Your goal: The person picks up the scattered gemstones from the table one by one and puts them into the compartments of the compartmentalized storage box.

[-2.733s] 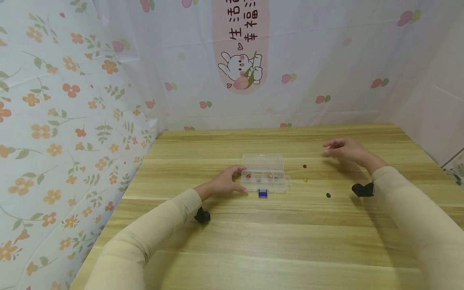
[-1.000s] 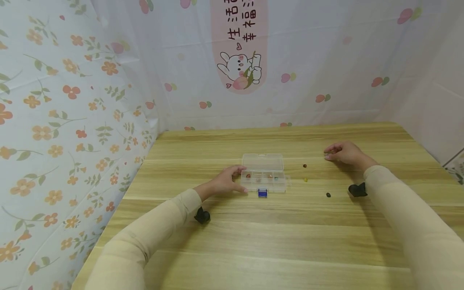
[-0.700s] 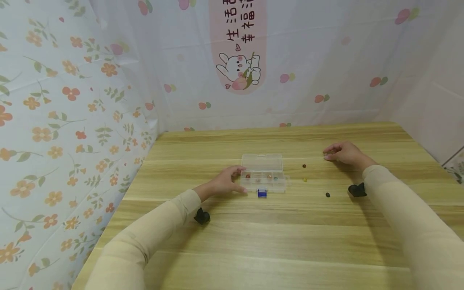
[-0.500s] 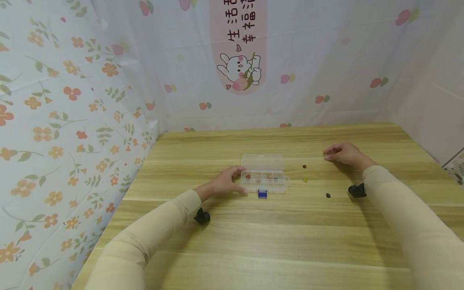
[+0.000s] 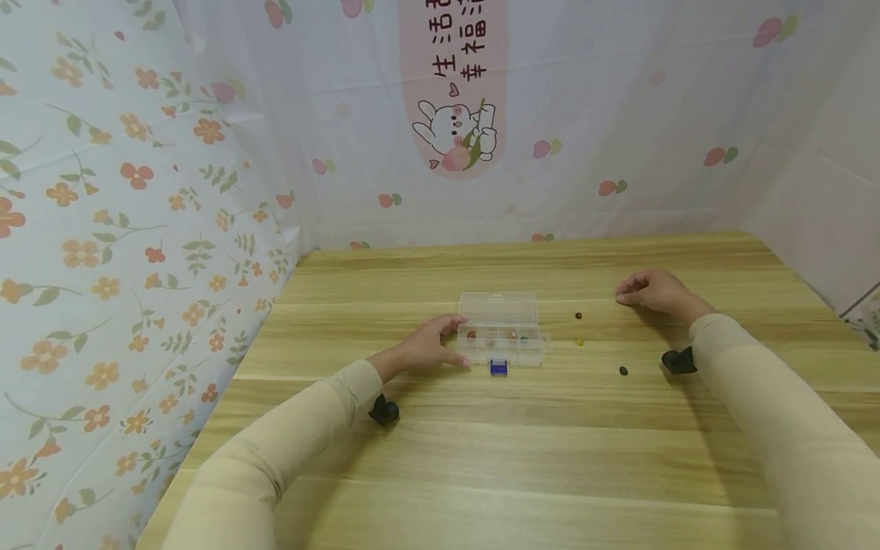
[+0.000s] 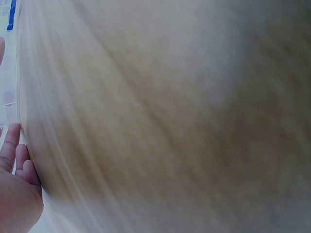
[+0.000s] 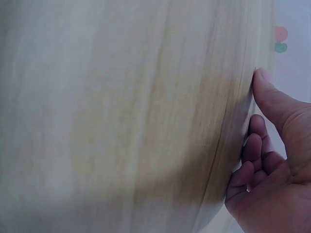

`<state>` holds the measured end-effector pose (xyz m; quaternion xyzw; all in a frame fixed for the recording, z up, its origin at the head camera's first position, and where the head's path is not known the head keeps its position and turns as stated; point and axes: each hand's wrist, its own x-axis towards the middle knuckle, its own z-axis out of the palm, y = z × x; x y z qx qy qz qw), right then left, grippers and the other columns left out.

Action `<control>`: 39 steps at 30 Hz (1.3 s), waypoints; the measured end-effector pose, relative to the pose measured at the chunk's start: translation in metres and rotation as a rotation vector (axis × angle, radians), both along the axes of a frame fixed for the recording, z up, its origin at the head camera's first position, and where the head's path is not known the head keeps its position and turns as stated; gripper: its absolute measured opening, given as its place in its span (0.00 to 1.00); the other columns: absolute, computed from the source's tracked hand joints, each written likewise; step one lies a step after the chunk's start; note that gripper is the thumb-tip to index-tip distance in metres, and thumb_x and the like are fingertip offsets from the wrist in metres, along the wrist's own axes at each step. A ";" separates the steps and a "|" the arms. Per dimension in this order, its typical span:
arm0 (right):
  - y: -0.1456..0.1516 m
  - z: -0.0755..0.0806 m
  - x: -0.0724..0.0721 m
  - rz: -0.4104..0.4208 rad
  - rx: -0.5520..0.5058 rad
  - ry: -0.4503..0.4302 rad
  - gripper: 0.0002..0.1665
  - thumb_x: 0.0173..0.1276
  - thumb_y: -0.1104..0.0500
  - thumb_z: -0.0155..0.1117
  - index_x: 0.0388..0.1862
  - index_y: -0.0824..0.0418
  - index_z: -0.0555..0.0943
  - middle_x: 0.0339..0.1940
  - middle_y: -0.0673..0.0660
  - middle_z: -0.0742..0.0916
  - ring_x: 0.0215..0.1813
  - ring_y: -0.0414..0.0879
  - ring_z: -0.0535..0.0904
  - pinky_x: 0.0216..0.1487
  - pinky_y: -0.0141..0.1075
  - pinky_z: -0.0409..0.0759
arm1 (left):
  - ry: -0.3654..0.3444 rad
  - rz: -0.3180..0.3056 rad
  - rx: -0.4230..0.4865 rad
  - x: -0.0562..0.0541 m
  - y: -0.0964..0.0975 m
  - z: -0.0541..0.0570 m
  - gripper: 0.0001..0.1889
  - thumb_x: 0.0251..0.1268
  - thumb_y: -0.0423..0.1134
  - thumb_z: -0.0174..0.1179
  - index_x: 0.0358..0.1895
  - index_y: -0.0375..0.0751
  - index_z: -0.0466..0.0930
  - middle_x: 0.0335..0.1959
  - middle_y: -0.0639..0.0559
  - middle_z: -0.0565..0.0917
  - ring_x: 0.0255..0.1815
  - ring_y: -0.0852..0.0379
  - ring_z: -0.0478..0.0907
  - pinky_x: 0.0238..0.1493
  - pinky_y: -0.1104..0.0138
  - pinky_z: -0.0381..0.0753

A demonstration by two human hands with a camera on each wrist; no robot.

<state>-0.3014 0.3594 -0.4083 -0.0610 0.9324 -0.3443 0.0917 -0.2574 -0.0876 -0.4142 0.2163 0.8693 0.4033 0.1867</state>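
A clear plastic compartment box (image 5: 531, 356) lies with its lid (image 5: 498, 308) laid back and its blue latch (image 5: 498, 367) toward me. Several small coloured stones sit in its back row, among them a red stone (image 5: 470, 334). My left hand (image 5: 422, 345) grips the box's left end, thumb at the front corner, fingers at the back. At the far right, my right hand (image 5: 656, 292) is low over the wooden table, thumb and fingertips pinched together on a tiny piece that the fingers mostly hide. In the right wrist view my right hand's other fingers (image 7: 252, 150) are curled in.
Between box and right hand lie a dark brown stone (image 5: 578, 315), a yellow stone (image 5: 580, 342) and, nearer me, a dark green stone (image 5: 623, 370). Patterned cloth (image 5: 584, 114) hangs behind the wooden table (image 5: 481, 458), and floral cloth (image 5: 137, 252) on the left.
My right hand has come down to the table, and its thumb and fingertips, apart at first, have drawn together in a pinch. The left hand and box stay put.
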 end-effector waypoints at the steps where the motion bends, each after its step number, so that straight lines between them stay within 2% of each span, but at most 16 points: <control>1: 0.000 0.000 0.000 0.002 0.002 0.000 0.19 0.71 0.53 0.63 0.49 0.69 0.80 0.43 0.60 0.83 0.48 0.56 0.74 0.48 0.48 0.71 | 0.002 -0.001 -0.001 0.000 0.000 0.000 0.43 0.51 0.41 0.76 0.71 0.43 0.64 0.63 0.46 0.70 0.65 0.48 0.64 0.67 0.54 0.61; 7: 0.002 -0.001 -0.001 0.000 0.003 0.004 0.19 0.70 0.52 0.64 0.47 0.67 0.81 0.39 0.57 0.83 0.43 0.52 0.72 0.42 0.42 0.71 | 0.016 -0.005 -0.014 -0.002 0.000 -0.001 0.43 0.51 0.43 0.76 0.71 0.43 0.65 0.62 0.47 0.70 0.64 0.49 0.65 0.66 0.55 0.61; 19: 0.003 -0.002 0.002 0.018 -0.025 0.043 0.19 0.70 0.50 0.63 0.48 0.65 0.80 0.38 0.57 0.81 0.35 0.50 0.70 0.32 0.38 0.73 | 0.013 -0.015 0.006 -0.003 -0.001 -0.004 0.43 0.50 0.42 0.76 0.71 0.41 0.65 0.62 0.46 0.71 0.63 0.48 0.66 0.66 0.55 0.62; 26: -0.002 0.001 0.005 0.020 -0.030 0.044 0.22 0.69 0.48 0.64 0.50 0.65 0.81 0.41 0.58 0.81 0.38 0.50 0.69 0.34 0.37 0.72 | 0.010 -0.021 0.009 -0.004 -0.001 -0.003 0.43 0.50 0.42 0.76 0.71 0.42 0.65 0.62 0.47 0.71 0.63 0.49 0.66 0.66 0.55 0.62; 33: -0.013 0.004 0.007 0.040 -0.022 0.056 0.25 0.70 0.45 0.63 0.52 0.65 0.80 0.46 0.60 0.82 0.44 0.51 0.70 0.42 0.39 0.70 | 0.013 -0.022 -0.001 -0.003 0.000 -0.001 0.43 0.50 0.42 0.76 0.71 0.42 0.65 0.62 0.46 0.71 0.63 0.48 0.66 0.66 0.55 0.62; 39: -0.025 0.009 0.010 0.070 -0.043 0.083 0.24 0.70 0.46 0.63 0.51 0.64 0.81 0.45 0.60 0.82 0.44 0.51 0.70 0.43 0.40 0.70 | 0.018 -0.020 -0.011 -0.003 -0.001 -0.002 0.43 0.50 0.43 0.76 0.71 0.43 0.65 0.62 0.47 0.71 0.63 0.49 0.66 0.66 0.56 0.62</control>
